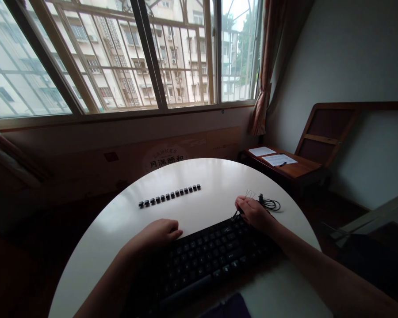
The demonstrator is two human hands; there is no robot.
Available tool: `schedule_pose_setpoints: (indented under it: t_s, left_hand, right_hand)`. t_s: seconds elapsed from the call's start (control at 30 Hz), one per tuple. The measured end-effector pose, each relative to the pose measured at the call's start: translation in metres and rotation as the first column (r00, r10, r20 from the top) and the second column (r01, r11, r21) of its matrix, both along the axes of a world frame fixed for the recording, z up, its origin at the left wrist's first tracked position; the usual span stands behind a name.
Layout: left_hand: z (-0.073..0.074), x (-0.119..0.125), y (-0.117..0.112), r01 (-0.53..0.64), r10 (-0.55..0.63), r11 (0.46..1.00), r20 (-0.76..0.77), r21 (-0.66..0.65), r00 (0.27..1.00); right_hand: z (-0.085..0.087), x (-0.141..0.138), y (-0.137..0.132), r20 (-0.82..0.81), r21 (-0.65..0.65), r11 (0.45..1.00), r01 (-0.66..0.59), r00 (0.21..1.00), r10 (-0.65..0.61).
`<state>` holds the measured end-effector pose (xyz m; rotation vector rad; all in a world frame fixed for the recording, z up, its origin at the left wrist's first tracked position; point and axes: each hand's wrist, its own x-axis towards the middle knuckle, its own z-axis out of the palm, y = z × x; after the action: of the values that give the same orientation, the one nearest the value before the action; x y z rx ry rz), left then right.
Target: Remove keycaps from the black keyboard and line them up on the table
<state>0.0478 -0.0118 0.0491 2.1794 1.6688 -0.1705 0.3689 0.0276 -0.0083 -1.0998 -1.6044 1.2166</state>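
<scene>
A black keyboard (205, 258) lies at a slant across the near part of the white round table (119, 234). My left hand (161, 232) is curled at its far left edge, fingers folded under; whether anything is in them is hidden. Past the far right edge, my right hand (252, 212) is closed around a wire keycap puller (250, 193), its thin wire loops sticking up beyond the fingers. Several black keycaps (167, 196) stand in a slanting row farther back on the table. A coiled black cable (270, 204) with its plug lies just right of my right hand.
Behind the table is a barred window (182, 62) over a printed wall panel (199, 143). To the right, a wooden bench (301, 170) bears paper sheets (278, 159) and a pen (283, 164). Dark purple cloth (232, 307) shows at the bottom edge.
</scene>
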Motion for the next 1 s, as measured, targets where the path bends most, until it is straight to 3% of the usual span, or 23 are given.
schedule_pose_setpoints:
  t_s: [0.17,0.3,0.4,0.57,0.7,0.77,0.9,1.0]
  left_hand:
    - [-0.001,0.000,0.001,0.001,-0.001,1.000,0.001,-0.012,1.000]
    - [0.001,0.001,0.001,-0.007,0.007,1.000,0.007,-0.019,1.000]
    - [0.004,0.003,-0.001,-0.012,0.012,1.000,0.008,-0.014,1.000]
    - [0.006,0.005,-0.003,-0.020,0.020,1.000,-0.008,-0.002,1.000]
    - [0.004,0.003,-0.002,-0.005,0.005,1.000,-0.014,-0.001,1.000]
    - [0.003,0.002,-0.002,0.002,-0.001,1.000,-0.021,0.010,1.000]
    - [0.006,0.005,-0.008,0.024,-0.021,0.998,-0.056,0.054,0.998]
    - [0.017,0.020,-0.019,0.046,-0.037,0.987,-0.061,0.154,0.997]
  right_hand:
    - [0.012,-0.001,-0.016,0.270,0.340,0.940,-0.039,0.961,-0.057]
    - [0.016,-0.004,-0.021,0.323,0.413,0.906,-0.095,0.945,-0.048]
    - [0.009,-0.004,-0.018,0.203,0.363,0.932,-0.009,0.977,-0.069]
    - [0.002,-0.003,-0.010,-0.050,0.139,0.986,0.091,0.995,-0.085]
    - [0.006,-0.001,-0.005,-0.336,-0.124,0.980,0.154,0.923,-0.187]
    - [0.008,0.000,-0.005,-0.364,-0.140,0.981,0.132,0.915,-0.175]
    - [0.012,-0.002,-0.016,-0.236,0.073,0.992,0.098,0.969,-0.079]
    - [0.016,-0.004,-0.032,-0.106,0.278,0.960,0.040,0.994,-0.011]
